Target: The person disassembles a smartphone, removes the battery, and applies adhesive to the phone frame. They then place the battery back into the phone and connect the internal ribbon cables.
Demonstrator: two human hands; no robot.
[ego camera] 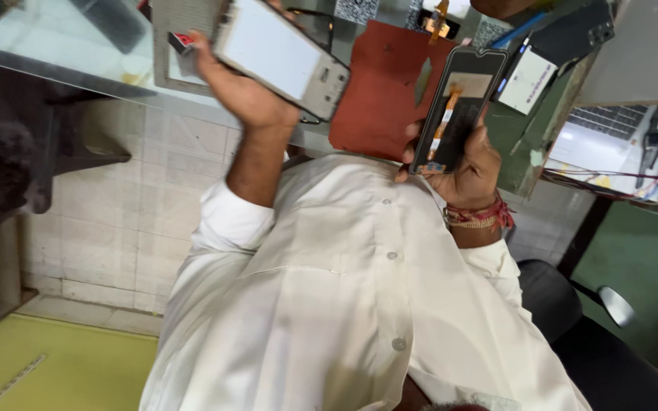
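Head view, looking down the person's own chest. The left hand (241, 87) is closed round a phone frame (282, 55), a grey-edged slab with a pale flat face, gripping it from below at its lower left edge; the frame is tilted, its far end toward the top of the picture, and it is held up above the worktop edge (100, 72). The right hand (470, 164) is closed round a screen panel (458, 106), a dark rectangle seen from its back, with an orange flex strip (443, 122) running down its middle; fingers wrap its right edge and the thumb lies at its lower left. The panel stands nearly upright, leaning slightly right, well apart from the frame. A red thread band (481, 217) circles the right wrist. Between the two hands, behind them, a rust-red mat (378, 91) lies on the worktop, its lower edge overhanging. Right of the panel lie a white card (528, 78) and a dark part (573, 34); farther right, a laptop (611, 129) with wires across it. A white buttoned shirt (344, 304) fills the lower middle. Pale floor tiles (127, 205) show at left, a dark chair seat (565, 304) at lower right.
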